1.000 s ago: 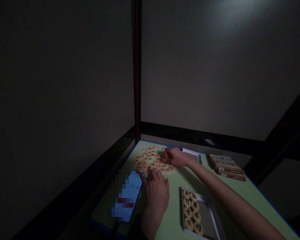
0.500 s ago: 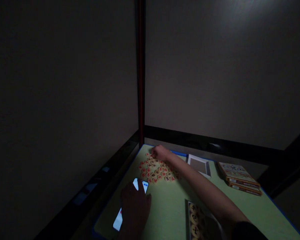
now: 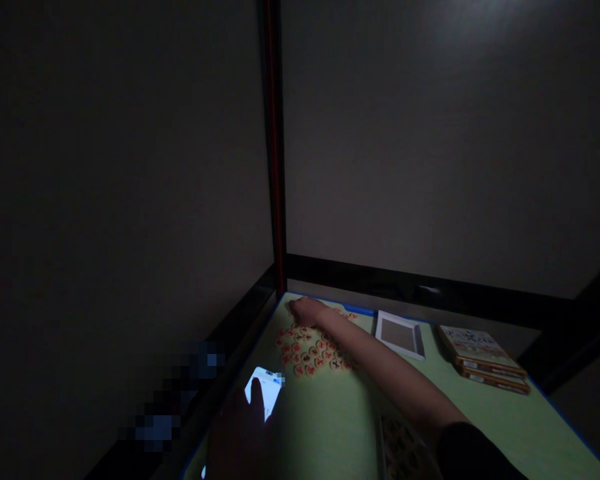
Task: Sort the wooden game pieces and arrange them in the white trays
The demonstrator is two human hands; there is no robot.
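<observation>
Right hand curled at the pale-green worktop's far corner, beside round cream pieces face-up, perhaps to show red or black characters; shadowed left hand, finger extended, over glowing rectangular phone; cannot tell either grip

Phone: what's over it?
The left hand is over the phone. The phone's bright far end shows; most of the rest is hidden beneath the hand, and whether they touch can't be told.

On the table, discs lie toward the far-left corner, a phone by the left edge; the near tray perhaps holds more.
</observation>
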